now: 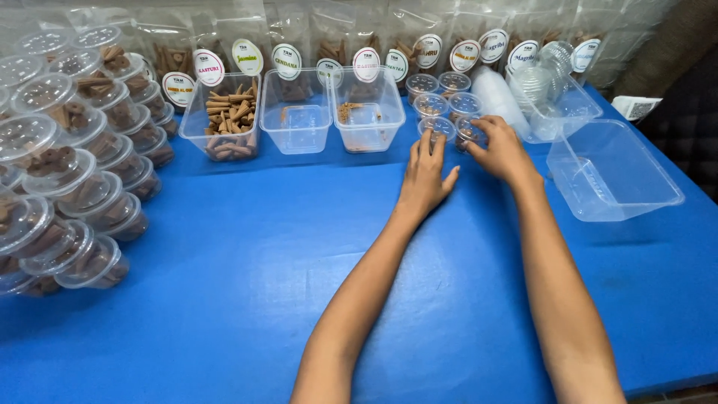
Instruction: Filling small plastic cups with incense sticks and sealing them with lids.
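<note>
Blue plastic is covering the counter (247, 284) where a cluster of small clear cups (445, 105) is sitting near the far edge. The left hand (425, 176) is lying flat and released, its fingertips (432, 138) touching the nearest cup (437, 127). The right hand (499, 148) is curling around another small cup (470, 131) just beside it, grasping it. Three clear tubs (295, 112) are standing to the left, one holding brown cones (230, 123). Lidded filled cups (67, 164) are lying stacked far left, an empty tray (609, 172) is resting on the right, and labelled bags (366, 45) are lining the back.
</note>
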